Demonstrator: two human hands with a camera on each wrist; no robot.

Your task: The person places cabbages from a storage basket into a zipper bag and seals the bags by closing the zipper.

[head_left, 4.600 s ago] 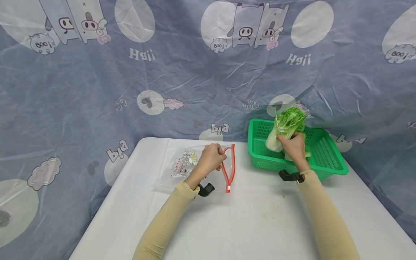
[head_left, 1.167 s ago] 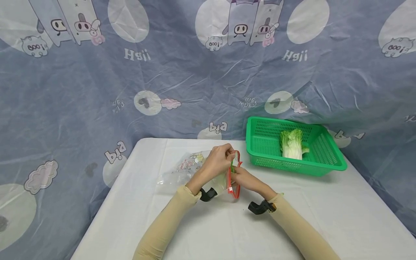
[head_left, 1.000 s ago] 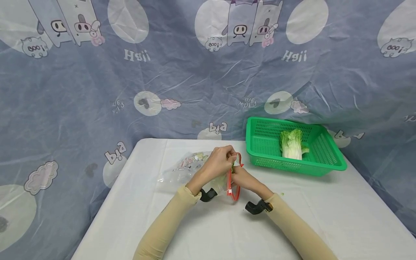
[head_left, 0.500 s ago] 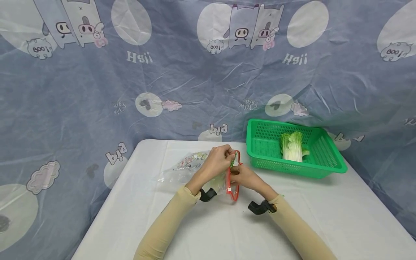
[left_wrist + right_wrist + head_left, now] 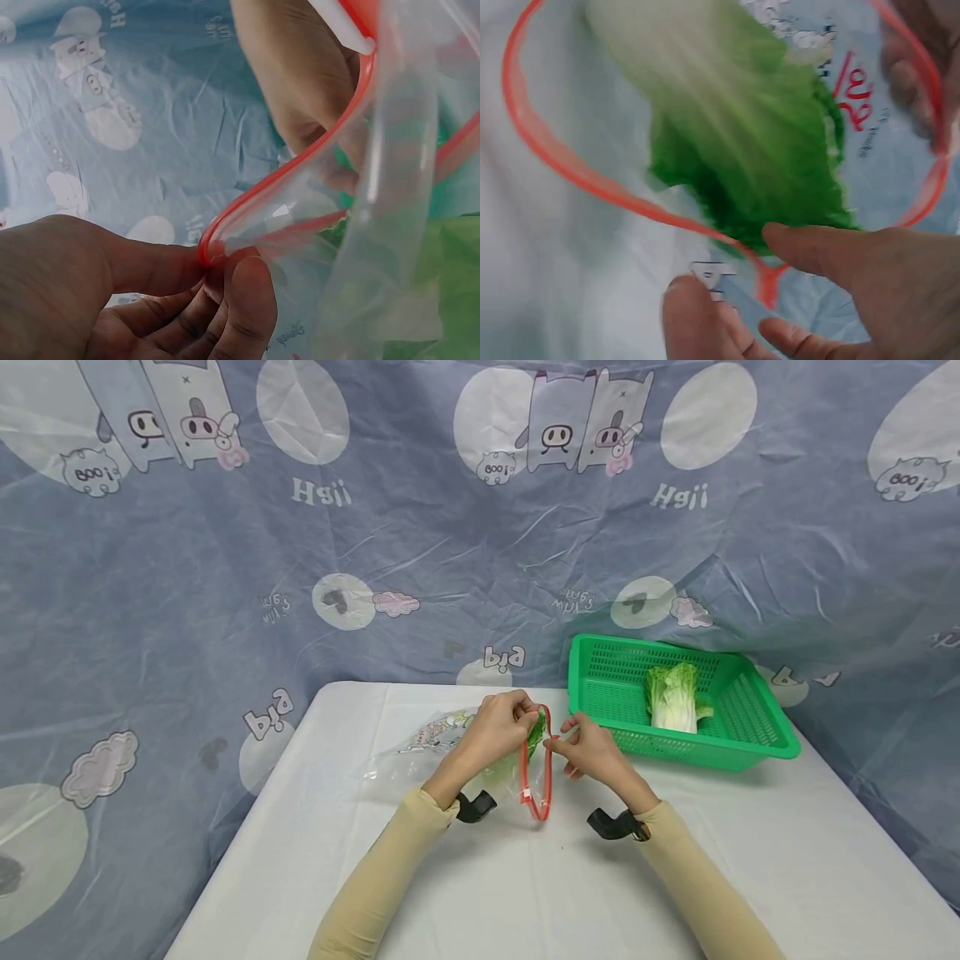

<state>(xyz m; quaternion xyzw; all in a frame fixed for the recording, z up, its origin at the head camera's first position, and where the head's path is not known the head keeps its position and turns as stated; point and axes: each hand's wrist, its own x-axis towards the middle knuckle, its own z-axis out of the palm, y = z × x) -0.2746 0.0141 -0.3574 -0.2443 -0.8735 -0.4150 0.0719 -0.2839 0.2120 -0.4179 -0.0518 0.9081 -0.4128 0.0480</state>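
Note:
A clear zip bag [image 5: 450, 752] with a red zip rim [image 5: 534, 793] lies on the white table [image 5: 525, 893], its mouth facing right. A green napa cabbage [image 5: 735, 142] sits inside it, leafy end toward the mouth. My left hand [image 5: 522, 720] pinches the far side of the rim [image 5: 217, 251] between thumb and fingers. My right hand [image 5: 558, 743] pinches the opposite side of the rim [image 5: 769, 281], and the mouth stands open between the two hands. A second cabbage [image 5: 675, 697] lies in the green basket [image 5: 757, 747].
The green basket stands at the back right of the table, close to my right hand. A blue printed cloth [image 5: 225, 610] hangs behind and around the table. Black camera mounts [image 5: 615, 825] sit on both wrists.
My right hand took a cabbage from the basket to the bag, where it now lies. In the last second that hand drew right, out of the mouth, and now pinches the rim.

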